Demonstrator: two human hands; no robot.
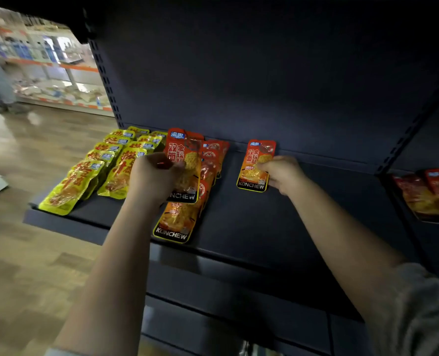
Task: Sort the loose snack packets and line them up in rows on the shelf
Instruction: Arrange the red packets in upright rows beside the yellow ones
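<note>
1. You are mid-sort on the dark shelf [277, 227]: two rows of yellow packets [90, 173] already lie lined up at the left end, and a row of orange packets [180, 219] runs front to back just right of them.
2. Your left hand [154, 176] has its fingers curled round an orange packet [185, 165], held tilted up over that orange row.
3. Your right hand [282, 173] pinches a single orange packet [255, 165] by its right edge. It sits well apart from the row, near the back wall, and looks to be the start of a new row.
4. The next move, as I judge it, calls for you to lay the right packet flat and square, then bring the left one across in line with it.
5. More red-orange packets [429, 194] lie on the neighbouring shelf to the right, probably yet to be sorted.
</note>
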